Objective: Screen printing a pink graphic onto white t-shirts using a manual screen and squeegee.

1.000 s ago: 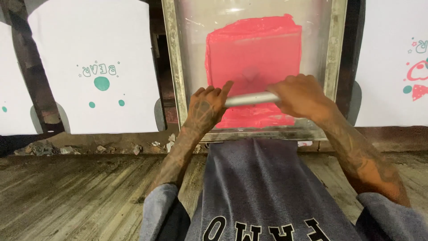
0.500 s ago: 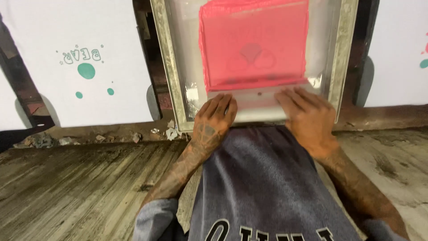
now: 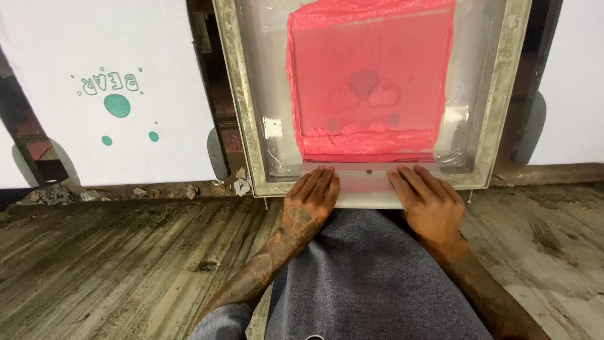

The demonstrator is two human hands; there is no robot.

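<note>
where the metal-framed printing screen (image 3: 371,94) lies flat at the top of the head view, its near edge carries a pale squeegee handle (image 3: 368,182) running crosswise. the left hand (image 3: 308,204) rests on the handle's left part with fingers stretched out flat and close together, palm down, gripping nothing that can be seen. the right hand (image 3: 428,204) lies the same way on the handle's right part, fingers extended forward. both hands sit just beside each other's reach, with the handle's middle bare between them. beyond the fingertips a thick ridge of pink ink (image 3: 368,141) lies across the mesh, and a thinner pink film covers the square above it. a grey garment (image 3: 371,277) spreads below the hands. to the left a white panel with a green print (image 3: 116,104) hangs well apart from the screen. weathered wooden planks (image 3: 113,264) stretch beneath.
</note>
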